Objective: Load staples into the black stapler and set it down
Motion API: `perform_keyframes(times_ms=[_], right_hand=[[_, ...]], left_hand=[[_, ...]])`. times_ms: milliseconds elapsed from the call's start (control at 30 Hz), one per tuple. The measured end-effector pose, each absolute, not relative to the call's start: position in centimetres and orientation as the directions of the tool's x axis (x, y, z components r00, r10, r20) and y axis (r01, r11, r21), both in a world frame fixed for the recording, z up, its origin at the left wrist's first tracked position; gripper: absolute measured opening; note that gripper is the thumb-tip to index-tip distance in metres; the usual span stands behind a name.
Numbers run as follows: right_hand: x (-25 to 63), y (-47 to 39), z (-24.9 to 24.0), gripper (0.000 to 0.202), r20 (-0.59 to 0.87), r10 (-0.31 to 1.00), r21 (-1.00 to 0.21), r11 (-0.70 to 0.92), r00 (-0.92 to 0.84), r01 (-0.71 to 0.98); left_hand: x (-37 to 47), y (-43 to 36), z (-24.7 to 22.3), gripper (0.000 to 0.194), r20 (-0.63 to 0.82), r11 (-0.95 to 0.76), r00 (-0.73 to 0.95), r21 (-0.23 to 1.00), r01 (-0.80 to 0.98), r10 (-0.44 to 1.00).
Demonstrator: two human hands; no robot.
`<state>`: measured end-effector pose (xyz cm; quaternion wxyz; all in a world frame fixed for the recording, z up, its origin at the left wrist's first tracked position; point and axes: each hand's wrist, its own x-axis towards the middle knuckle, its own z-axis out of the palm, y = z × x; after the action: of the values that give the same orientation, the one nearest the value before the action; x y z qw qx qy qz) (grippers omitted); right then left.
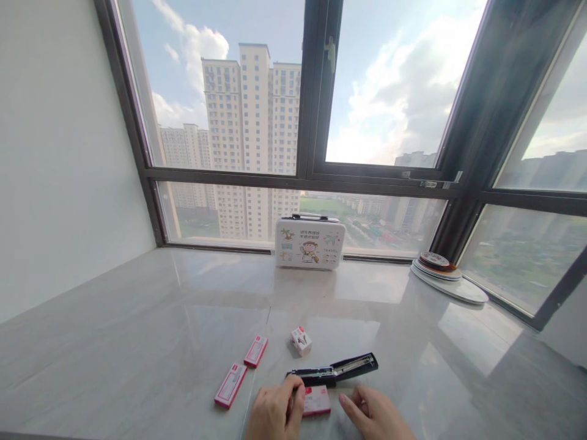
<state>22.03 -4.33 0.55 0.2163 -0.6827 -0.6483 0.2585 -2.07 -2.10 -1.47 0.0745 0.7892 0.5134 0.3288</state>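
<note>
My left hand [276, 410] is closed at the left end of a red-and-white staple box [317, 401], with its thumb and index finger against the box. Just behind them lies a black stapler [334, 370], opened out flat, its right half angled up and back. My right hand [373, 414] is to the right of the box, apart from it, with the thumb out, the fingers loosely curled and nothing seen in it. A small white box [301, 341] with a picture on it sits behind the stapler. Two pink-and-white staple boxes [230, 385] [255, 351] lie to the left.
A white case [309, 244] with cartoon prints and a black handle stands upright against the window. Stacked plates or round boards [449, 287] lie in the right corner. The pale marble-like surface [137, 342] meets a white wall [59, 153] on the left.
</note>
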Motion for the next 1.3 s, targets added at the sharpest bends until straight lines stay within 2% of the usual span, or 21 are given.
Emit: perform_keyframes(times_ms=[67,133,233,300,400,533,767,1000,1100,1300], right_hand=[[24.6,-4.2,0.4,0.049,-0.083,0.989,-0.741,-0.141,0.119,0.657],[26.2,-3.7,0.7,0.062,-0.094,0.983,-0.851,-0.160,0.155,0.501],[25.8,-2.4,2.3,0.067,-0.021,0.997,-0.948,-0.045,0.080,0.314],[24.1,-1.3,3.8,0.053,0.096,0.995,-0.960,0.094,-0.007,0.263],[21.0,0.0,6.1,0.033,0.199,0.973,-0.915,0.228,-0.120,0.332],[18.2,0.8,7.5,0.018,0.180,0.957,-0.821,0.274,-0.229,0.501],[16.6,1.0,6.3,0.020,0.177,0.941,-0.686,0.328,-0.288,0.650],[17.2,1.0,5.7,0.021,0.167,0.961,-0.661,0.276,-0.222,0.698],[17.5,1.0,5.4,0.020,0.168,0.961,-0.656,0.274,-0.217,0.704],[17.5,0.9,5.0,0.022,0.165,0.967,-0.651,0.253,-0.192,0.716]], left_hand=[[-1.9,-2.3,-1.1,0.030,0.433,-0.459,0.256,0.468,0.755,0.864],[-1.6,-2.5,-0.5,0.028,0.414,-0.426,0.237,0.459,0.779,0.879],[-1.1,-2.6,0.3,0.025,0.373,-0.380,0.220,0.436,0.816,0.901],[-0.9,-2.7,0.8,0.022,0.354,-0.356,0.210,0.422,0.834,0.911],[-0.8,-2.7,1.1,0.019,0.329,-0.325,0.195,0.404,0.855,0.924],[-0.7,-2.6,0.8,0.022,0.297,-0.297,0.190,0.376,0.878,0.936],[-0.4,-2.9,0.8,0.022,0.331,-0.293,0.181,0.328,0.898,0.926],[-0.4,-3.0,1.3,0.022,0.355,-0.460,0.338,0.357,0.813,0.872],[-2.8,-3.0,1.9,0.017,0.395,-0.402,0.269,0.307,0.862,0.878],[-8.5,-3.0,3.5,0.014,0.495,-0.176,0.027,0.258,0.950,0.869]])
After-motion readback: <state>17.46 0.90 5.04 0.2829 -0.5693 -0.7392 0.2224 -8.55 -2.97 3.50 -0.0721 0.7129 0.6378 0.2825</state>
